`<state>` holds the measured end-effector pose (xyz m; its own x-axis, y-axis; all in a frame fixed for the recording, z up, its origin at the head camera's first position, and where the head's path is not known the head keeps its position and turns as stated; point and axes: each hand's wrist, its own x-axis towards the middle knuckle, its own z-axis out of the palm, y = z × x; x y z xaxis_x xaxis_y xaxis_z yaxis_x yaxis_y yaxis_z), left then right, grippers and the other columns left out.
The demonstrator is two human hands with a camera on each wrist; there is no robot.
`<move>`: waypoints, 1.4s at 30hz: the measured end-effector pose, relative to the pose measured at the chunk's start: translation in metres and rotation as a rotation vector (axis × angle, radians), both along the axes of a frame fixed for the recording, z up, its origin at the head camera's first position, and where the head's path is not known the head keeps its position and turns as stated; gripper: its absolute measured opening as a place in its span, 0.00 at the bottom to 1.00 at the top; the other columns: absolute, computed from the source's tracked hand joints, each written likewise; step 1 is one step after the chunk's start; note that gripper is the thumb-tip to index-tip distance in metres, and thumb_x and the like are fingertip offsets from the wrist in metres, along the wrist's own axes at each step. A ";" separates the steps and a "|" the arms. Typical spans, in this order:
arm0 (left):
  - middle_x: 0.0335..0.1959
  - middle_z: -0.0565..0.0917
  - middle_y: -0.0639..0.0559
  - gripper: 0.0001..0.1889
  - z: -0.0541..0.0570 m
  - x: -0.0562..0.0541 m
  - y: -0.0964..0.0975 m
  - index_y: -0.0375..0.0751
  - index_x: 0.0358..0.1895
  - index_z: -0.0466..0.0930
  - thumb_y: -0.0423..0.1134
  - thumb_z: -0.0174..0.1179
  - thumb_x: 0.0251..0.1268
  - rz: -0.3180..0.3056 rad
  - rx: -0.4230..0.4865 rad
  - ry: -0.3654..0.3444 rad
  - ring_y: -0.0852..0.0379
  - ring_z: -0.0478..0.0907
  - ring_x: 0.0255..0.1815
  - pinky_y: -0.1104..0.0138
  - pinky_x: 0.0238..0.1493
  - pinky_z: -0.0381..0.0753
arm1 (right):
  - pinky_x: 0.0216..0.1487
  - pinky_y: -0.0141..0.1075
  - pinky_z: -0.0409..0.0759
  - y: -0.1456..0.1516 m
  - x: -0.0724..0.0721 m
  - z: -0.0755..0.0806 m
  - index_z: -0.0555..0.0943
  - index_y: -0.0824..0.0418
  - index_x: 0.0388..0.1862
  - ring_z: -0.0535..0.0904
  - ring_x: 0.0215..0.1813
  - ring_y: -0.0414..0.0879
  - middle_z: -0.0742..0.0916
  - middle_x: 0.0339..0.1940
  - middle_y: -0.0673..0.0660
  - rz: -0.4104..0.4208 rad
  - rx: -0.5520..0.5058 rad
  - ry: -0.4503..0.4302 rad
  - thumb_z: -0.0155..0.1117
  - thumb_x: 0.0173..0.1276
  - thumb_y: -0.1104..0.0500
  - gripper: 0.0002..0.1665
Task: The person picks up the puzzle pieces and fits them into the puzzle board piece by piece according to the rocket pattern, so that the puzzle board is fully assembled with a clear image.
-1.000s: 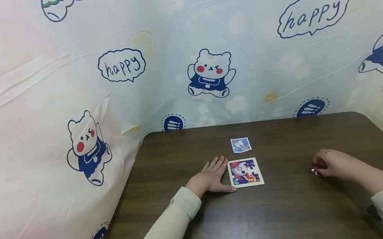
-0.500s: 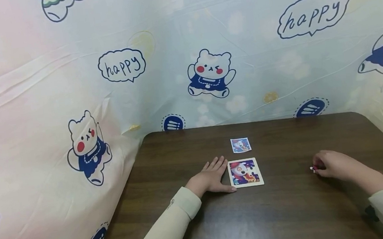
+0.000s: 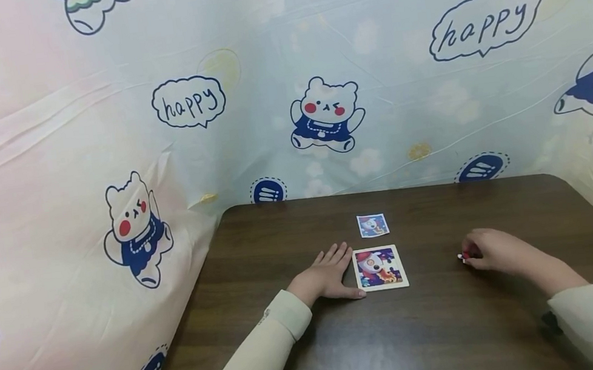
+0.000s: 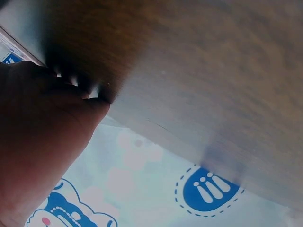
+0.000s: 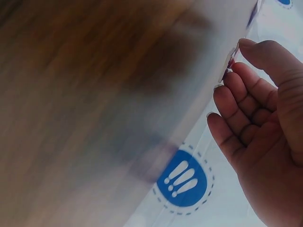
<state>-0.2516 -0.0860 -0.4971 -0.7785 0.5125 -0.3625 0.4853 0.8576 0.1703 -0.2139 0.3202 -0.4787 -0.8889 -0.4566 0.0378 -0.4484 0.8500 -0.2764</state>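
A square jigsaw puzzle [image 3: 372, 263] with a pale border lies flat near the middle of the table, showing a colourful white cartoon animal. My left hand [image 3: 329, 276] rests spread along its left side, fingers straight and thumb at the lower left corner. To the right, my right hand [image 3: 496, 251] pinches a small red and white puzzle piece [image 3: 463, 257] between thumb and fingers, some way from the puzzle. In the right wrist view the piece [image 5: 230, 62] shows nearly edge-on at the thumb and index fingertips, the other fingers curled loosely below.
Behind the puzzle lies a smaller picture card [image 3: 373, 225] with a similar image. Everything stands on a dark wooden table [image 3: 402, 344]. A printed cloth [image 3: 405, 124] with bears and "happy" bubbles hangs behind and at the left.
My right hand has moved left toward the puzzle, carrying the puzzle piece. The left hand, the puzzle and the card have stayed where they were.
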 end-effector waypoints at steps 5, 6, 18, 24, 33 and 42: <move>0.82 0.39 0.56 0.61 0.002 0.000 0.000 0.54 0.81 0.40 0.81 0.53 0.49 0.001 0.007 -0.002 0.54 0.33 0.81 0.52 0.77 0.39 | 0.31 0.35 0.75 -0.016 -0.006 -0.001 0.80 0.55 0.32 0.71 0.30 0.37 0.78 0.28 0.45 0.030 -0.010 0.002 0.76 0.58 0.57 0.11; 0.82 0.39 0.56 0.61 0.002 0.000 0.000 0.54 0.81 0.40 0.81 0.53 0.49 0.003 0.008 -0.001 0.53 0.33 0.81 0.51 0.77 0.39 | 0.31 0.35 0.75 -0.019 -0.007 -0.001 0.80 0.55 0.32 0.71 0.30 0.37 0.78 0.29 0.45 0.032 -0.010 0.001 0.76 0.58 0.57 0.11; 0.82 0.37 0.57 0.63 -0.004 -0.003 0.000 0.54 0.81 0.38 0.83 0.52 0.47 0.000 -0.001 -0.003 0.55 0.31 0.81 0.53 0.77 0.38 | 0.33 0.36 0.76 -0.070 -0.022 -0.001 0.81 0.55 0.35 0.71 0.31 0.39 0.78 0.30 0.47 0.067 -0.017 -0.036 0.75 0.59 0.57 0.10; 0.82 0.38 0.56 0.61 0.000 0.000 0.000 0.53 0.81 0.39 0.82 0.53 0.49 -0.001 0.003 0.000 0.54 0.32 0.81 0.52 0.77 0.39 | 0.36 0.36 0.77 -0.097 -0.027 0.001 0.82 0.53 0.36 0.72 0.32 0.40 0.78 0.31 0.46 0.073 -0.009 -0.056 0.75 0.60 0.55 0.09; 0.82 0.36 0.57 0.62 -0.007 -0.004 0.000 0.54 0.81 0.37 0.83 0.51 0.48 -0.005 -0.008 0.013 0.56 0.31 0.81 0.54 0.77 0.38 | 0.40 0.35 0.79 -0.133 -0.031 0.007 0.83 0.54 0.39 0.74 0.34 0.40 0.80 0.32 0.47 0.089 0.002 -0.107 0.76 0.61 0.54 0.11; 0.82 0.38 0.55 0.61 -0.010 -0.006 0.000 0.53 0.81 0.38 0.82 0.51 0.50 -0.010 -0.004 0.020 0.53 0.32 0.81 0.52 0.77 0.39 | 0.44 0.37 0.81 -0.156 -0.038 0.004 0.85 0.54 0.39 0.75 0.35 0.40 0.81 0.33 0.46 0.136 0.033 -0.105 0.75 0.60 0.53 0.11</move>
<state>-0.2577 -0.0858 -0.5067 -0.7801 0.5191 -0.3492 0.4973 0.8532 0.1575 -0.2517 0.1638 -0.4746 -0.8173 -0.5721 -0.0691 -0.5298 0.7931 -0.3004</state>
